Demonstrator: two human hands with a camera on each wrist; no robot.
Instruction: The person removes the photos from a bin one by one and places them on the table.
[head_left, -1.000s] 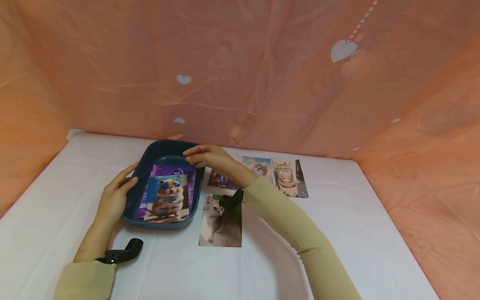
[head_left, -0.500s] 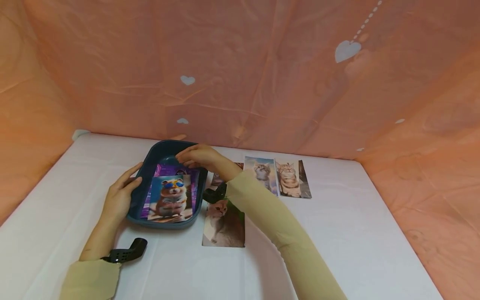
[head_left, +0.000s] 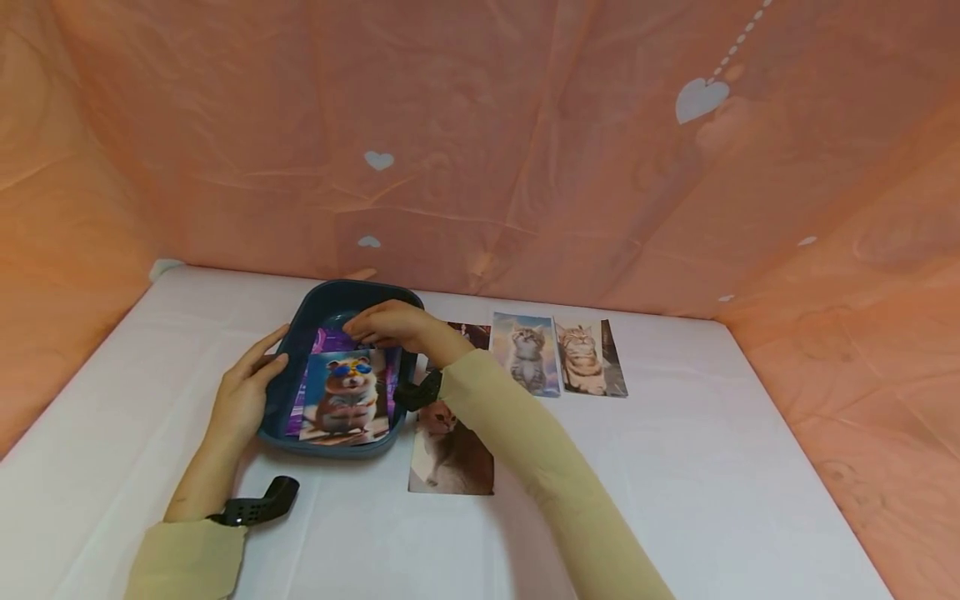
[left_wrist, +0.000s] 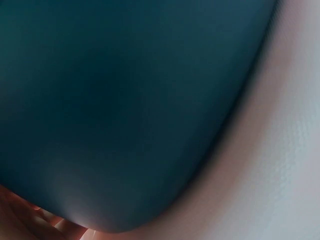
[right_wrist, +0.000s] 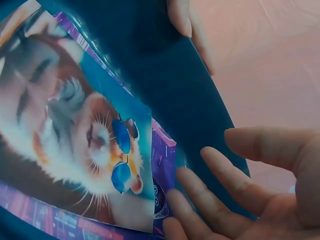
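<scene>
A dark teal plastic tray (head_left: 294, 350) is sitting on the white table (head_left: 675, 467), and everything else is being placed from it. It looks rigid and light, with smooth walls that could slip; the raised rim is likely the surest place to take it. The left hand (head_left: 243, 396) is lying against the tray's left wall with its fingers straight, steadying rather than gripping. The left wrist view is showing only the blurred teal wall (left_wrist: 125, 110), so how firmly the palm is pressing cannot be judged.

Inside the tray, a hamster photo (head_left: 347, 396) is lying on top of a purple print (head_left: 327, 342); that makes two sheets showing, though more may be hiding beneath. They appear thin, glossy and easily creased, best lifted by an edge or corner. The right hand (head_left: 390, 325) is reaching over the tray's far right corner, fingers (right_wrist: 220, 175) relaxed and slightly spread just above the purple print's far end, holding nothing.

Right of the tray, four photos are lying flat: a large cat photo (head_left: 452, 454) nearest its right wall, a dark photo (head_left: 468, 333) partly hidden behind the right forearm, then a grey kitten photo (head_left: 525, 354) and an orange tabby photo (head_left: 588, 358) side by side, farther right.
</scene>
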